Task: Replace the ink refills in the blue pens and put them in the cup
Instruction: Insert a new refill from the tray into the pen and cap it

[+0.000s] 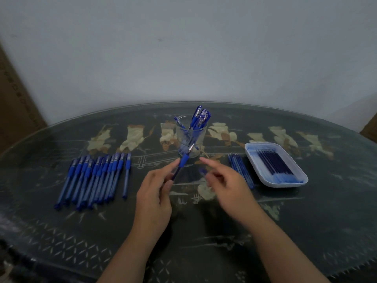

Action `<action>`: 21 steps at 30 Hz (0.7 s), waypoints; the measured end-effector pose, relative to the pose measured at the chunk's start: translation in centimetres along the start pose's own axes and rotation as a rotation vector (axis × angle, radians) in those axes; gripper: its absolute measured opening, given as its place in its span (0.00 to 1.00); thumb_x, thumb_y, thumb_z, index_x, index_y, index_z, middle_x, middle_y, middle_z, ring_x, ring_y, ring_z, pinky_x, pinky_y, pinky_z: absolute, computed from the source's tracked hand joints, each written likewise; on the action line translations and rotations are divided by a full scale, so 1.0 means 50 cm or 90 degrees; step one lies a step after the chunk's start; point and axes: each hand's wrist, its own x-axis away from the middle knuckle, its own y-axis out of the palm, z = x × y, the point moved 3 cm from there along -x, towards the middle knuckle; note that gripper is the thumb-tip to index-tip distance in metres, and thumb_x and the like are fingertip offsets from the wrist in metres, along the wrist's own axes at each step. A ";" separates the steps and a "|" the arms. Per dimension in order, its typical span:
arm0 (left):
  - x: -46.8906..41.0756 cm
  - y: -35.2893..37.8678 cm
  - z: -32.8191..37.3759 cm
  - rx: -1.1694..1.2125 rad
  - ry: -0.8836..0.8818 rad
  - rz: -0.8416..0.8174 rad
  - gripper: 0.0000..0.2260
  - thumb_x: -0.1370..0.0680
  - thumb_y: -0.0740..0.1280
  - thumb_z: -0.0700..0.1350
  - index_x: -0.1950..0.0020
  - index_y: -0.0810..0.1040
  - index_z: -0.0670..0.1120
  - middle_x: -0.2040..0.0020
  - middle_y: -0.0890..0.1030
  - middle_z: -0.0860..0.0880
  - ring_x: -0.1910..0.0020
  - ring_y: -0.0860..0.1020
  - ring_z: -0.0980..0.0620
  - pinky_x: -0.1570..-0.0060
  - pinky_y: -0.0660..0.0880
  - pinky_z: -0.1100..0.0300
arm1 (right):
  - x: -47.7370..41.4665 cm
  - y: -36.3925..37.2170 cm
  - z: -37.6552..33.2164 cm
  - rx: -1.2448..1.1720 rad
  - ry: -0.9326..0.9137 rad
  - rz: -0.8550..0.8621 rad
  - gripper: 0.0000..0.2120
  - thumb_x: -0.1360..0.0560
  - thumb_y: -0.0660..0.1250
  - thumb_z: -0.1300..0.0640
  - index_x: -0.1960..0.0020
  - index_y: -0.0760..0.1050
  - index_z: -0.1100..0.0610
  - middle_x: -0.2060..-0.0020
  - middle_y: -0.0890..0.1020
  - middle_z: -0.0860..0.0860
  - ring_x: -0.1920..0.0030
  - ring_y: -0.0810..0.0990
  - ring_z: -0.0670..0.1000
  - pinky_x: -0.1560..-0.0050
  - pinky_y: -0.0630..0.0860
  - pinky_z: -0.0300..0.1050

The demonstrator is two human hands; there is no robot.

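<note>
Pinching a blue pen (182, 162) low on its clear barrel, the left hand (155, 193) holds it slanted, its blue rubber grip and metal tip pointing up and away, so that the tip shows against the lower wall of the cup (191, 137). The right hand (224, 180) hangs just beside it, forefinger stretched toward the pen and the other fingers curled; it is smeared by motion, and a blue blur sits at those curled fingers (whether it grips anything I cannot tell).

No brand or lettering can be read on the pen.

Beyond the hands, the clear glass cup stands upright with several capped pens (199, 117) leaning in it. To the left, a row of pens (95, 178) lies side by side on the table (326, 221). To the right, loose refills (240, 170) lie just beside a white tray (255, 152) holding more refills (275, 164). At the far left edge, a cardboard box (16, 103) carries dark print, too blurred to read.
</note>
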 end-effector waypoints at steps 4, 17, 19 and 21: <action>0.001 0.004 0.005 -0.029 0.038 -0.018 0.29 0.22 0.63 0.30 0.30 0.71 0.59 0.47 0.75 0.55 0.46 0.75 0.61 0.46 0.68 0.75 | 0.003 -0.050 -0.021 -0.319 0.118 0.038 0.17 0.17 0.57 0.63 0.43 0.81 0.46 0.58 0.83 0.52 0.57 0.83 0.49 0.52 0.81 0.43; 0.005 0.014 0.015 -0.028 0.097 -0.073 0.29 0.25 0.66 0.28 0.30 0.73 0.55 0.48 0.75 0.55 0.48 0.76 0.59 0.48 0.73 0.70 | 0.009 -0.068 -0.055 -0.487 0.023 0.195 0.11 0.21 0.64 0.66 0.43 0.80 0.57 0.56 0.85 0.59 0.52 0.85 0.57 0.50 0.82 0.46; 0.005 0.016 0.016 -0.023 0.102 -0.082 0.29 0.25 0.66 0.28 0.30 0.73 0.55 0.47 0.75 0.56 0.48 0.76 0.58 0.49 0.74 0.67 | 0.011 -0.068 -0.058 -0.453 0.004 0.213 0.10 0.22 0.65 0.65 0.44 0.79 0.57 0.55 0.85 0.58 0.52 0.85 0.55 0.51 0.83 0.46; 0.007 0.017 0.018 -0.019 0.105 -0.095 0.30 0.25 0.67 0.29 0.30 0.73 0.56 0.47 0.74 0.58 0.48 0.77 0.58 0.49 0.75 0.65 | 0.011 -0.066 -0.059 -0.430 -0.004 0.216 0.09 0.22 0.67 0.64 0.44 0.79 0.56 0.55 0.85 0.57 0.52 0.86 0.54 0.51 0.83 0.48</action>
